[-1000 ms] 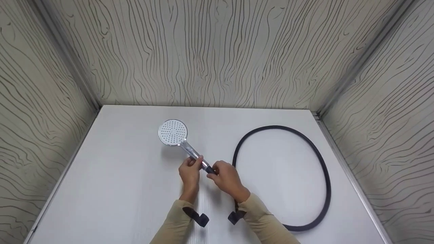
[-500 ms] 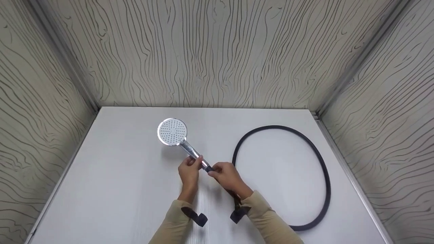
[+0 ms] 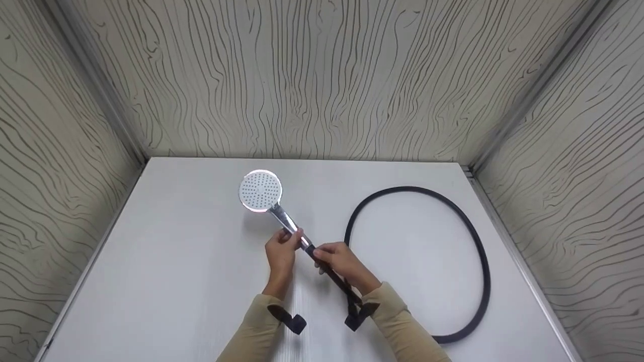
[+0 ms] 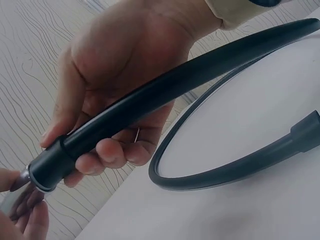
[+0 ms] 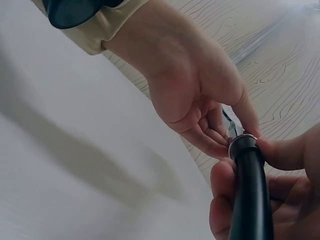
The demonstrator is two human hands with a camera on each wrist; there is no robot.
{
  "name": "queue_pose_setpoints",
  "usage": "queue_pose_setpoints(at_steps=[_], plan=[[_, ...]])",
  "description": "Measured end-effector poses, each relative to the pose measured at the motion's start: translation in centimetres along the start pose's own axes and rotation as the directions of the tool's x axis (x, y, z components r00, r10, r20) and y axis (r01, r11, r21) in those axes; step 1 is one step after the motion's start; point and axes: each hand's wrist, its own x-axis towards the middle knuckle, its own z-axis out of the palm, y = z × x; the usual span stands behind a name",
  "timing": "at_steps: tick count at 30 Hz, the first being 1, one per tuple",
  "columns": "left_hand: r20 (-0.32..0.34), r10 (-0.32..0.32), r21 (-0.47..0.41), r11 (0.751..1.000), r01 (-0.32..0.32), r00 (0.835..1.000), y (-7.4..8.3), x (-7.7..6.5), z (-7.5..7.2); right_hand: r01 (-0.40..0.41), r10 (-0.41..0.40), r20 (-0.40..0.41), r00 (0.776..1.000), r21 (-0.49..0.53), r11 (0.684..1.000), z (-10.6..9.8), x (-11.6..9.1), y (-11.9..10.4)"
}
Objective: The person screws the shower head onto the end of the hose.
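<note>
The left hand (image 3: 280,254) is pinching a hand shower (image 3: 275,210) by its chrome handle (image 3: 289,224), above the table (image 3: 191,261); the right hand (image 3: 344,264), just beside, is gripping a black shower hose (image 4: 150,99) at its collar (image 4: 50,167). Keeping handle and collar in line should help, the left fingers holding the slick metal firmly, the right turning evenly without forcing; any threading is hiding inside. Beyond the left hand, a round, dotted spray plate (image 3: 260,190) is facing up. Right of the right hand, smooth, rubbery-looking hose is looping across the table.
</note>
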Motion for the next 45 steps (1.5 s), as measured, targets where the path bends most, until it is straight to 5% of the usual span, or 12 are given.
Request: queue_pose_setpoints(at_steps=[15,25,45], plan=[[-0.071,-0.011,-0.057,0.998,0.007,0.997,-0.3,0.3,0.0,0.108,-0.162,-0.146,0.976,-0.325,0.94,1.3,-0.4,-0.6],[-0.091,-0.035,-0.041,0.999,0.031,0.995,-0.7,-0.1,0.1,0.113,-0.272,-0.208,0.94,-0.561,0.82,2.1,-0.6,-1.2],[-0.065,-0.053,-0.051,0.997,0.049,0.996,-0.8,-0.3,-0.3,0.103,-0.193,-0.188,0.963,-0.407,0.908,1.8,-0.3,-0.6]])
